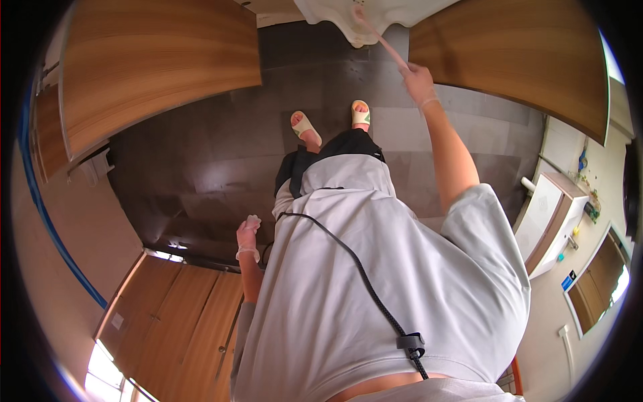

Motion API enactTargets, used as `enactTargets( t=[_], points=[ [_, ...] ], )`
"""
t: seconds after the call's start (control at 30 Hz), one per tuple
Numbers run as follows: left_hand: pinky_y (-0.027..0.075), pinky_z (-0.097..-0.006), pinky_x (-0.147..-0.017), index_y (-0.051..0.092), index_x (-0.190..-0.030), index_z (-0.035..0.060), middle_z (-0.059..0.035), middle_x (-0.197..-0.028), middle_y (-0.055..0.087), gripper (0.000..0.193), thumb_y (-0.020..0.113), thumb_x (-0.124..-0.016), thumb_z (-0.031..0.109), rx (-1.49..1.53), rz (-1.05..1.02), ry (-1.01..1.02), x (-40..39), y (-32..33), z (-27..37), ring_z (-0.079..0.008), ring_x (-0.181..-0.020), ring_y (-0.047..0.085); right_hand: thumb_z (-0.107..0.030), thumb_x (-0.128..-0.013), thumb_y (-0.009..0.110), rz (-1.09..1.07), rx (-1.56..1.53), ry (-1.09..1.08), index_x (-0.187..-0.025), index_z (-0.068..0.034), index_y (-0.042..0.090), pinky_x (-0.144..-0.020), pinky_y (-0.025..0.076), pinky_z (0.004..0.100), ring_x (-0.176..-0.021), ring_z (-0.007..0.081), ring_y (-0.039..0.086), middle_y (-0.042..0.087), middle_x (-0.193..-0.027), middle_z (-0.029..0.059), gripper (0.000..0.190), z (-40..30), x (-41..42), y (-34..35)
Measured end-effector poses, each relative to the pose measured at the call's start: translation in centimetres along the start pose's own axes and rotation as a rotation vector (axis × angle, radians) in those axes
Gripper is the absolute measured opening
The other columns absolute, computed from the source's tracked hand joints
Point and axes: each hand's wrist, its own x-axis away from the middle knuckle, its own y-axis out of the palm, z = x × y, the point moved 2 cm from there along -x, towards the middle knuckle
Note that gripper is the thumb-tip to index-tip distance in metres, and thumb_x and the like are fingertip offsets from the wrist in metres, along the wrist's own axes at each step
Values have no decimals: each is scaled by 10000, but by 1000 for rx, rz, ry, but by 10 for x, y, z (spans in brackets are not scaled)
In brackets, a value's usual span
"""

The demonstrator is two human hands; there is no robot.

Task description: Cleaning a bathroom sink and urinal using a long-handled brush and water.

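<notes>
My right hand (419, 84), in a thin translucent glove, is shut on the handle of a long pink brush (387, 47). The brush reaches away from me, and its head lies inside the bowl of a white ceramic urinal (331, 12) near the drain holes. Low beside my left hip hangs my left hand (247, 236), also gloved. Its fingers look partly curled, with a pale translucent bit at their tips; whether that is only loose glove I cannot tell.
Wood-grain partitions stand to the left (166, 70) and right (507, 60) of the urinal. Dark tiles (226, 135) cover the floor. At right are a white washbasin (547, 226) and a mirror (600, 281). Wooden doors (171, 311) appear at lower left. A black cable (359, 266) crosses my shirt.
</notes>
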Motion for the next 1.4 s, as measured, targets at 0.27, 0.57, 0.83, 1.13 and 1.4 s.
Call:
enactTargets(
  t=[0.27, 0.57, 0.83, 1.13, 1.4],
  points=[
    [449, -247, -725, 685, -1087, 6, -70, -962, 727, 429, 581, -956, 401, 37, -52, 2, -8, -5, -13, -121, -842, 655, -307, -953, 478, 24, 664, -159, -1083, -82, 677, -846, 526, 460, -975, 362, 658, 697, -1042, 163, 327, -82, -7, 8],
    [445, -257, -784, 680, -1121, 13, -76, -1005, 729, 460, 568, -955, 427, 31, -94, -23, -26, -3, -13, -145, -899, 660, -283, -962, 474, -33, 699, -68, -1130, -95, 688, -855, 531, 452, -986, 351, 663, 699, -1056, 155, 330, -83, 20, -11],
    [459, -289, -845, 675, -1137, 5, -84, -1047, 722, 451, 554, -976, 409, -35, -129, 35, -32, -8, 24, -163, -942, 663, -246, -929, 506, 19, 769, -120, -1106, -78, 691, -824, 531, 453, -929, 366, 670, 700, -1006, 186, 306, -96, 6, -1],
    [471, -235, -758, 678, -1103, -5, -89, -1023, 725, 392, 563, -984, 351, 91, -61, 65, -33, -3, 6, -143, -886, 674, -195, -933, 467, -46, 938, -213, -1115, -72, 660, -825, 529, 477, -953, 382, 663, 696, -1004, 186, 292, -104, -22, -13],
    [458, -228, -695, 683, -1080, -1, -63, -984, 724, 389, 611, -951, 358, 78, -48, 68, -30, 3, 4, -117, -839, 665, -180, -936, 460, -47, 948, -146, -1124, -24, 681, -872, 526, 472, -1020, 400, 657, 676, -1113, 214, 330, -107, -24, -39]
  ],
)
